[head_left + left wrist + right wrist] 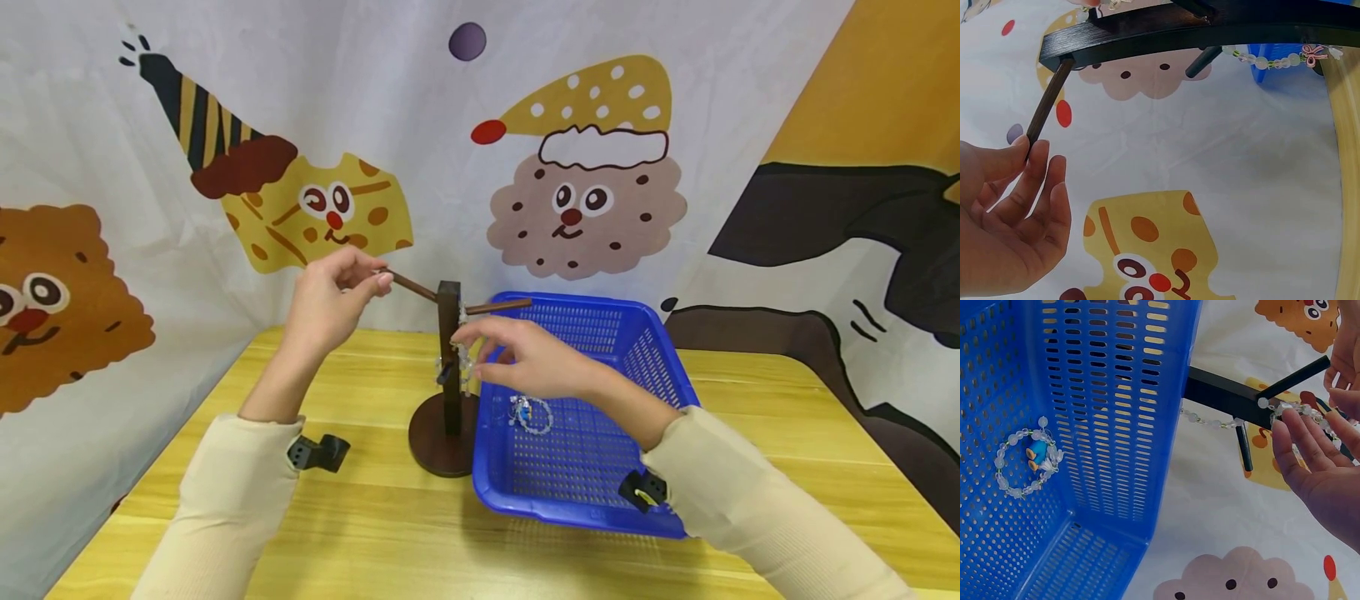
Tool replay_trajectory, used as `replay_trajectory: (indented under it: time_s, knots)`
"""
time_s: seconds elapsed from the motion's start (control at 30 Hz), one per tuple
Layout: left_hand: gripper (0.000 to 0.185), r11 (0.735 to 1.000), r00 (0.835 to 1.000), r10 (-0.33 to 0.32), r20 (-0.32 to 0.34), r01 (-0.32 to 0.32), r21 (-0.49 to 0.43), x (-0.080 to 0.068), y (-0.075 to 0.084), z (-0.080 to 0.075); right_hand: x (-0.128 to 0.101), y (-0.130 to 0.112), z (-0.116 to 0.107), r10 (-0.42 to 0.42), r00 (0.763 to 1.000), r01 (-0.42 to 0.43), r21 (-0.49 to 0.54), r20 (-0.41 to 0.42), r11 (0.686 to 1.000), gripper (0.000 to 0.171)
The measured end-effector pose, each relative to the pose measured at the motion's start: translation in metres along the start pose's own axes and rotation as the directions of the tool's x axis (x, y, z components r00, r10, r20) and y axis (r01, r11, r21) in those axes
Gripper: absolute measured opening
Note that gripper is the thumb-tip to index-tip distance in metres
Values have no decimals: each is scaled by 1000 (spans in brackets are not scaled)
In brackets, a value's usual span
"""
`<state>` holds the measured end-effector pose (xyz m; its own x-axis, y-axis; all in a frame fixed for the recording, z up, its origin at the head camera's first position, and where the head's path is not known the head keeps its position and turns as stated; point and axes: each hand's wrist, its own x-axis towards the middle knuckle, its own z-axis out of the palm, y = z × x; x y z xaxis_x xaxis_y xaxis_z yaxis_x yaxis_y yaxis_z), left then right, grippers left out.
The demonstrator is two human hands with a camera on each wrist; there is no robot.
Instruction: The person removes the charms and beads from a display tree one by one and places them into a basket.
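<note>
A dark brown wooden stand (451, 367) with a round base and side pegs stands beside the basket. My left hand (330, 304) pinches the tip of its upper left peg (1047, 103) between thumb and fingertips. My right hand (528, 354) is at the right side of the post, fingers loosely extended. Its fingertips touch a clear beaded bracelet (1307, 409) that hangs by the upper right peg (498, 307). Lower on the stand hangs another beaded bracelet (1210, 420); a pink bow charm (1315, 56) shows in the left wrist view.
A blue perforated plastic basket (585, 521) sits right of the stand, under my right forearm. Inside it lies a beaded bracelet (1019, 434) with a blue figure charm. The wooden table (360, 525) meets a cartoon-printed cloth (435, 208) behind.
</note>
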<state>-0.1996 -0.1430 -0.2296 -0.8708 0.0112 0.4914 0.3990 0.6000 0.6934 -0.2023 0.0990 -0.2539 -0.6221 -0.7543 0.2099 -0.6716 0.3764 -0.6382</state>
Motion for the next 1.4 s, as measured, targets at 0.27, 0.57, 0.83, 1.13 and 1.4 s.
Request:
replay_trajectory:
  time_s: [0.27, 0.57, 0.83, 1.13, 1.4]
  knots:
    - [19, 1000, 1000, -2, 10, 2, -2, 1, 2, -1, 0, -1, -2, -4, 998, 4, 10, -68, 1000, 27]
    - [16, 1000, 1000, 15, 3, -15, -2, 2, -1, 1, -1, -3, -6, -13, 984, 14, 4, -175, 1000, 17]
    - [16, 1000, 1000, 19, 2, -19, -3, 2, -1, 0, -3, -2, -11, 5, 983, 3, 46, -186, 999, 16]
    - [16, 1000, 1000, 13, 4, -13, 3, 2, -1, 0, -10, -2, -20, -4, 981, 11, 31, -195, 999, 15]
    - [15, 1000, 1000, 21, -2, -21, -1, 1, -1, 0, -17, -2, -28, -7, 983, 15, 41, -184, 999, 15]
